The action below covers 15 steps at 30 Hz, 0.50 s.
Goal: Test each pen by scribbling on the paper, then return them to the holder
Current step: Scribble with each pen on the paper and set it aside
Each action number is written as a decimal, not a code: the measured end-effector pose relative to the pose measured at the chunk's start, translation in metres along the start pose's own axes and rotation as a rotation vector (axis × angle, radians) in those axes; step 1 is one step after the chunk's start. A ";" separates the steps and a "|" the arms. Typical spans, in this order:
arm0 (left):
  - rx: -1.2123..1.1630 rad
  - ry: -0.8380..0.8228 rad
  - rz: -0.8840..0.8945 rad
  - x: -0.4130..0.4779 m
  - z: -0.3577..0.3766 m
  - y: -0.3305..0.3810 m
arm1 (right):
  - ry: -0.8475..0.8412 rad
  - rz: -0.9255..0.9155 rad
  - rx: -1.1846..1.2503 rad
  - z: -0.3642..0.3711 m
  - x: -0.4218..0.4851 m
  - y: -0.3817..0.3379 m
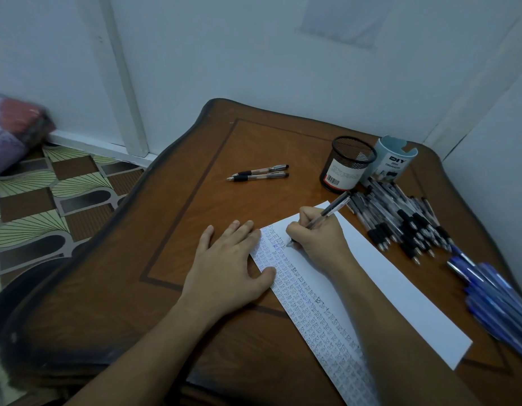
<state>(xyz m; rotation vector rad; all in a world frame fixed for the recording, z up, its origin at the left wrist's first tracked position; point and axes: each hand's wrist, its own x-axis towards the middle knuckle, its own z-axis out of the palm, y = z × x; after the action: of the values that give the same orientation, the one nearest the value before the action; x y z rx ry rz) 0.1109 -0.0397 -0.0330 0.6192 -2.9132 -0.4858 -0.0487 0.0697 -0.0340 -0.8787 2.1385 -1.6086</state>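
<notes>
Fingers (303, 218) of the right hand (315, 238) pinch a clear pen (327, 213) low on its barrel. The tip touches the paper (400, 291) beside rows of small scribbles, and the cap end tilts up toward the far right. The pen looks light, stiff and smooth, so a hold down by the tip probably gives the best control.

The left hand (227, 259) lies flat with straight fingers close together, its thumb and fingertips pressing the paper's left edge. That thin strip would likely slide on the polished table (195, 200) if it were not pinned.

At the far right stand a black mesh holder (346, 164) and, just beside it, a pale cup (396, 162). A heap of black-grip pens (406, 224) and a bundle of blue pens (494, 294) lie right of the paper. Two pens (258, 173) lie apart at the far left.
</notes>
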 end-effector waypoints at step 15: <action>-0.015 0.012 0.003 0.000 0.000 0.000 | 0.058 -0.032 0.006 0.004 0.001 -0.002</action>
<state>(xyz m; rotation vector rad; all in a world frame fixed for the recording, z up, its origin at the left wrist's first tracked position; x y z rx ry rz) 0.1112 -0.0397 -0.0330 0.6136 -2.8958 -0.5014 -0.0469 0.0660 -0.0328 -0.8792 2.1676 -1.6752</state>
